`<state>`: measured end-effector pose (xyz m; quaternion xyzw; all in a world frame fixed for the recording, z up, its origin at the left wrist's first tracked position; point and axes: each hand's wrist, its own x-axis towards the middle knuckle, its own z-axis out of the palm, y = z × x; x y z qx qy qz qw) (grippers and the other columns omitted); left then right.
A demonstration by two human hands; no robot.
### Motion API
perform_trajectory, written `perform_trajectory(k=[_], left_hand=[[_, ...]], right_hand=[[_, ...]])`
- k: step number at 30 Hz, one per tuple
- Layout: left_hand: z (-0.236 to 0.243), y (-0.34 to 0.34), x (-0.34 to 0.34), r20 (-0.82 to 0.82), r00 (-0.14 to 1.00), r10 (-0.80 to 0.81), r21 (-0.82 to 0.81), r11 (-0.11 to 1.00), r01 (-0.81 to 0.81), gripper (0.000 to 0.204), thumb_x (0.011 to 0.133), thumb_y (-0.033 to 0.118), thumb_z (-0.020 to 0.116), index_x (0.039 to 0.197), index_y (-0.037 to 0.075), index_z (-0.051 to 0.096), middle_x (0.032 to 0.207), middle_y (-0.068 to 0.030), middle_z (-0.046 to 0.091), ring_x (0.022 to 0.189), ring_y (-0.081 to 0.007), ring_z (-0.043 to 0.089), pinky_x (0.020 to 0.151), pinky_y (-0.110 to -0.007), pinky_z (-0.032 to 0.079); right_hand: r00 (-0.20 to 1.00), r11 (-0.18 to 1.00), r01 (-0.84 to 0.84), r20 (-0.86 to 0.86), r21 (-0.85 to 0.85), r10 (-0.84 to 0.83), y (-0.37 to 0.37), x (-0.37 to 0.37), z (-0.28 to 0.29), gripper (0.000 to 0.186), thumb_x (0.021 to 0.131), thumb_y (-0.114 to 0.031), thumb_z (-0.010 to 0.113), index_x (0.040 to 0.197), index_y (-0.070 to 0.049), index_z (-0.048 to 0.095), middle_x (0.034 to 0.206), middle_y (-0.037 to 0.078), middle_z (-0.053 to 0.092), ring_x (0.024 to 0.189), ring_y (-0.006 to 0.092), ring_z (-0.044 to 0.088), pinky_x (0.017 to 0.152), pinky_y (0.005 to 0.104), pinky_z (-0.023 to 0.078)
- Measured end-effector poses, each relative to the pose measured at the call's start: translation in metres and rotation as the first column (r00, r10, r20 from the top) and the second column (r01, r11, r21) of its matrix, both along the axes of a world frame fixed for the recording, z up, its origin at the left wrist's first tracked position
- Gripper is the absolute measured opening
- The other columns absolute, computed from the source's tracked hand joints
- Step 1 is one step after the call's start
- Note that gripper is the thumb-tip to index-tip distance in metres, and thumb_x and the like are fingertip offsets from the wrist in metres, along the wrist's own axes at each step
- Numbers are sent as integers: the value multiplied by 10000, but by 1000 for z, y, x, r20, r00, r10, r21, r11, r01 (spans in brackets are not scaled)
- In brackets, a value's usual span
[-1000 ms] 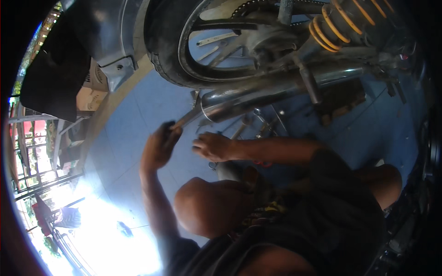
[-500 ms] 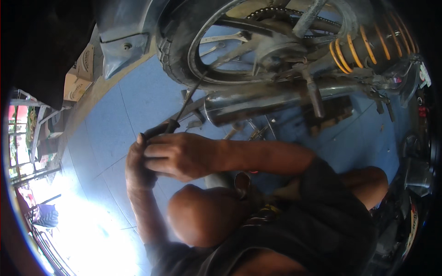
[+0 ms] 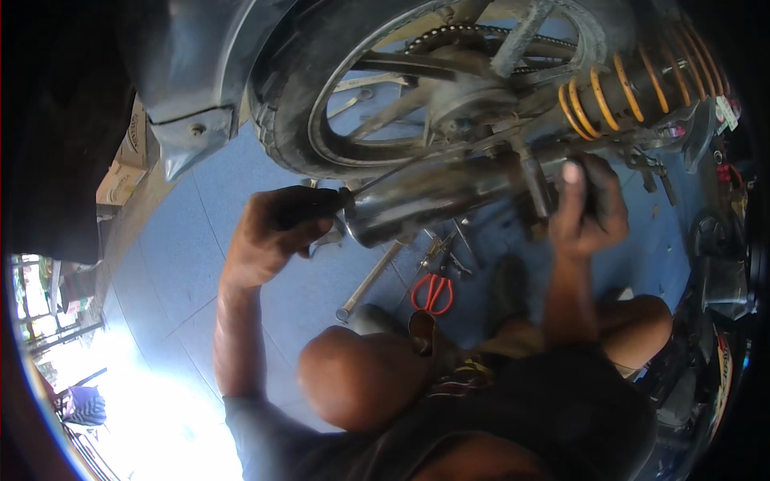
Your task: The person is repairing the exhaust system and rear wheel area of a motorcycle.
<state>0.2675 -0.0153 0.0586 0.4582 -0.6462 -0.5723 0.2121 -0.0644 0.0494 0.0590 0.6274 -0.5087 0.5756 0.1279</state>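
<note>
Between nine and ten o'clock from the centre, a brown cardboard box (image 3: 124, 172) stands by the far edge of the floor, its contents hidden. The floor (image 3: 172, 268) is blue tile with dark joints, and it carries a long wrench (image 3: 369, 282) at six o'clock and a red-handled tool (image 3: 433, 294) at five, near a small cluster of metal tools. At nine o'clock the left hand (image 3: 269, 232) is closed around the handle of a thin-shafted tool (image 3: 346, 197), whose shaft points toward two o'clock, over the exhaust (image 3: 425, 200) and toward the hub. At three o'clock the right hand (image 3: 589, 208) is blurred, thumb raised and fingers bent; whether its grip has hold of anything cannot be told. A motorcycle wheel (image 3: 277, 120) fills eleven to one o'clock, with an orange coil spring (image 3: 593, 104) at two. Bright light floods the room between seven and eight o'clock, below dark bars (image 3: 68, 329).
</note>
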Motion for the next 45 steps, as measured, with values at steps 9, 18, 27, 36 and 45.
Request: perform_trajectory(k=[9, 18, 27, 36, 45], left_hand=[[-19, -33, -18, -118, 992, -54, -10, 999, 53, 298, 817, 100, 674, 1089, -22, 679, 815, -86, 691, 637, -112, 577, 577, -254, 477], [-37, -47, -18, -204, 973, -106, -28, 994, 102, 424, 717, 177, 684, 1079, -43, 669, 822, -71, 682, 553, -52, 480, 465, -203, 347], [-57, -46, -22, -222, 975, 20, 87, 996, -1, 433, 759, 176, 707, 1124, -49, 648, 973, -123, 684, 838, -148, 621, 739, -253, 491], [-135, -44, -12, -428, 903, -24, 43, 998, 46, 267, 907, 99, 634, 1161, 17, 628, 1114, -78, 657, 1062, -179, 592, 957, -328, 462], [-133, -48, -52, -544, 836, 73, 203, 978, 47, 295, 884, 79, 653, 1168, 8, 618, 1135, -118, 658, 1052, -189, 608, 947, -338, 478]], right_hand=[[995, 970, 43, -102, 237, -20, -8, -26, -27, 143, 815, -63, 714, 932, 4, 666, 831, 102, 672, 735, 172, 642, 678, 281, 503], [999, 957, 8, 30, 291, -17, -9, -27, -31, 122, 830, -68, 705, 926, -2, 669, 811, 96, 674, 728, 152, 638, 664, 270, 496], [995, 958, -27, 104, 286, -3, -10, -29, -37, 113, 833, -77, 706, 911, -7, 666, 809, 89, 679, 726, 146, 641, 659, 265, 493], [993, 956, -27, 114, 292, -7, -10, -29, -36, 104, 833, -79, 705, 906, -17, 665, 818, 87, 682, 731, 145, 643, 667, 272, 500], [989, 956, -41, 149, 290, -3, -10, -28, -35, 98, 828, -66, 705, 901, -14, 666, 812, 83, 680, 713, 139, 636, 664, 269, 501]])
